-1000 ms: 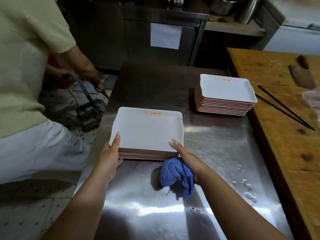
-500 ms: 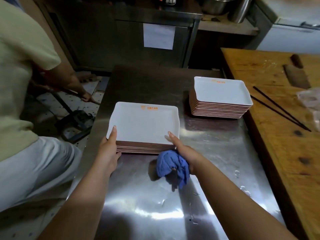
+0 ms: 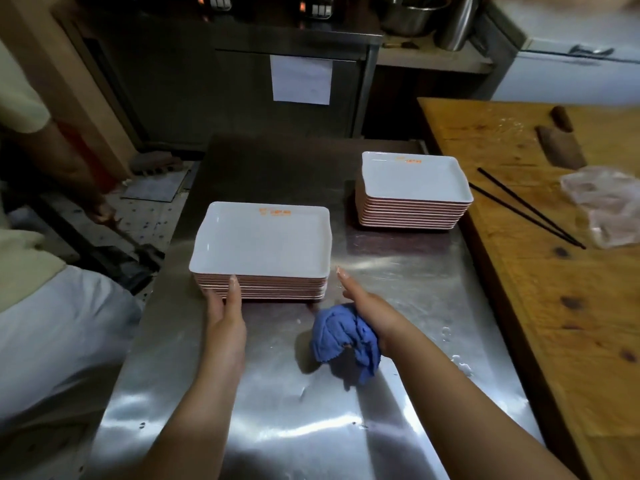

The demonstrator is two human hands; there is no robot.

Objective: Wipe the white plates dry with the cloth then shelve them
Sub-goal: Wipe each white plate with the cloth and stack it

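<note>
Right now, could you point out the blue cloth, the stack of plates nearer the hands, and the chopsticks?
blue cloth (image 3: 343, 336): head view, on the bunched middle fold.
nearer plate stack (image 3: 263, 240): head view, on the top plate's flat white centre.
chopsticks (image 3: 530, 207): head view, midway along one black stick.

The near stack of plates (image 3: 261, 239) was white on top with an orange mark at its far edge and pinkish-brown layered sides. Right of and beyond it, a second stack (image 3: 414, 178) showed the same colours. The cloth (image 3: 343, 336), just in front of the near stack, was blue. Under it the table (image 3: 277, 410) was silvery grey; right of it the wooden board (image 3: 571, 306) was honey-yellow with dark knots.
</note>
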